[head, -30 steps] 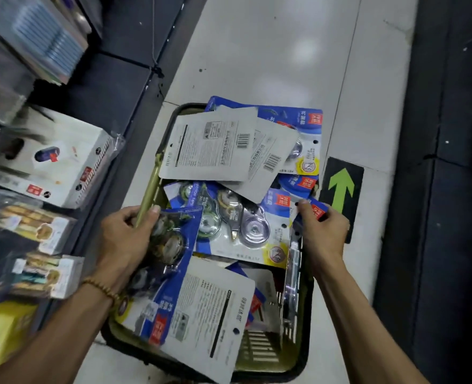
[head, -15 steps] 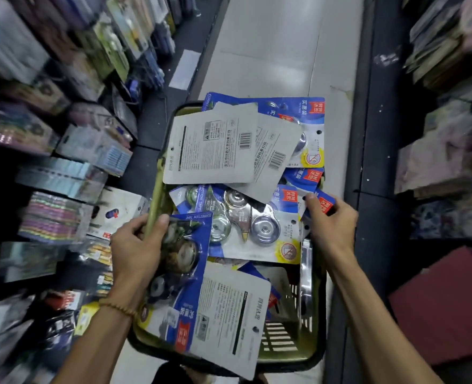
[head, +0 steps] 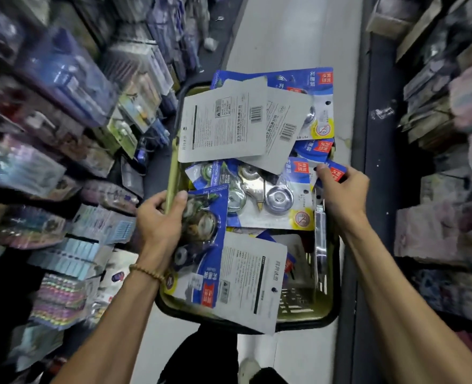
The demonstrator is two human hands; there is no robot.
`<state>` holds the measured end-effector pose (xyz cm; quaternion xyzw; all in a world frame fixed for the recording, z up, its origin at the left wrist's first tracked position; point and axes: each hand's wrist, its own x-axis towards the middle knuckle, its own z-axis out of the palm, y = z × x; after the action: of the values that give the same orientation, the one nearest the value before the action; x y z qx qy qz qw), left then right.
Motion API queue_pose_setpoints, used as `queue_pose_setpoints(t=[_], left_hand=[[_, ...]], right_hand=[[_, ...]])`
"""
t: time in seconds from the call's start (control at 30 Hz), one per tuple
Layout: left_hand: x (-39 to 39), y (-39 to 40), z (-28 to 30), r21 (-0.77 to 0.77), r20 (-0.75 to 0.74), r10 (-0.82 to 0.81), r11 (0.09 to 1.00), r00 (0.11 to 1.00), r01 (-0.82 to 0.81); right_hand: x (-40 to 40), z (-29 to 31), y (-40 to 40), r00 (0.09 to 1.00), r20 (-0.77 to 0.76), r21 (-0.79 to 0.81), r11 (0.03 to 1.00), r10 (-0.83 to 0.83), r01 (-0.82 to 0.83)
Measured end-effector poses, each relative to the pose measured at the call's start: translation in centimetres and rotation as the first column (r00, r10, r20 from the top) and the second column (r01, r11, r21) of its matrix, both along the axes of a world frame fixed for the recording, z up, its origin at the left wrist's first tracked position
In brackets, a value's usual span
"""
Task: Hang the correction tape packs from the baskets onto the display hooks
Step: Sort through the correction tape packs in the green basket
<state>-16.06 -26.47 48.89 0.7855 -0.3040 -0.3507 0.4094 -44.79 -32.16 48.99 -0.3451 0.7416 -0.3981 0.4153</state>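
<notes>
On my left ran blurred shelves (head: 63,151) of stationery. My left hand (head: 161,220) was curled round the basket (head: 173,173) rim, thumb on a blue correction tape pack (head: 201,245). More packs (head: 229,128) lay heaped in the basket — some face down, none hung. My right hand (head: 343,189) gripped the opposite rim, pinching a pack's corner (head: 337,173).
</notes>
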Motion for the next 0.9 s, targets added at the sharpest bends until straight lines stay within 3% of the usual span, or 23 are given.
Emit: queue_pose_setpoints(t=[0.37,0.7,0.9], left_hand=[[-4.0,-25.1,4.2,0.07,0.038,-0.059,0.996,0.998,0.056],[-12.4,-47.9,3.1,0.051,-0.008,0.004,0.999,1.0,-0.003],[-16.3,-63.3,3.0,0.016,-0.038,-0.012,1.0,0.999,0.012]], right_hand=[[-4.5,1.7,-24.1,1.0,0.001,0.015,1.0,-0.022,0.022],[-13.3,1.9,-48.8,0.997,0.042,0.007,0.998,0.057,-0.057],[-16.8,3.2,-63.6,1.0,-0.004,-0.014,1.0,0.015,-0.015]])
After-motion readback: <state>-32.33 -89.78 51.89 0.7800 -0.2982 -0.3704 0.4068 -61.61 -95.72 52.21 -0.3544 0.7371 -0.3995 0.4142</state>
